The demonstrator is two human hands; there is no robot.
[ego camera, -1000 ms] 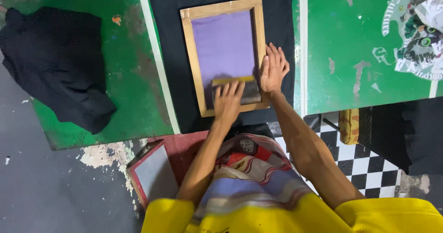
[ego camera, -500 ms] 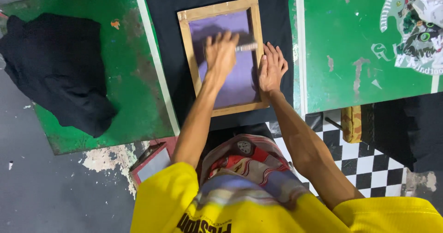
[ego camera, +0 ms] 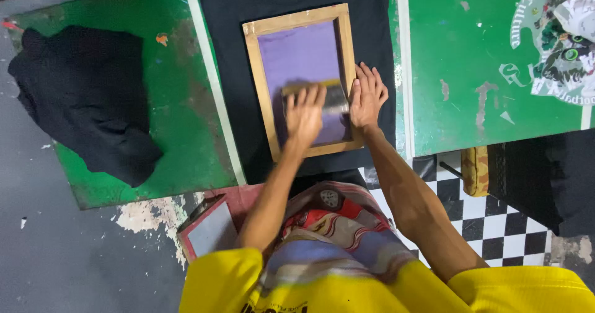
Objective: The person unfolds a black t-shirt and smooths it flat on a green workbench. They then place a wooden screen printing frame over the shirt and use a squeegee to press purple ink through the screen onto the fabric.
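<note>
Scene: a person in a yellow shirt leans over a green printing table (ego camera: 489, 71), seen from above.
Screen frame: a wooden frame (ego camera: 255, 71) with purple mesh lies flat on a black shirt (ego camera: 229, 15); its long axis runs away from the person.
Squeegee: a short bar (ego camera: 334, 96) lies crosswise on the mesh, in the half of the frame nearer the person, its long axis at a right angle to the frame's.
Left hand: the left hand (ego camera: 305, 113) presses on the squeegee with fingers spread and curled over it; it is blurred.
Right hand: the right hand (ego camera: 367, 96) lies flat and open on the frame's right rail, just beside the squeegee's end.
Nearer hand: the left, directly on the bar.
Nearby: a heap of dark cloth (ego camera: 87, 96) sits well apart on the left board.
</note>
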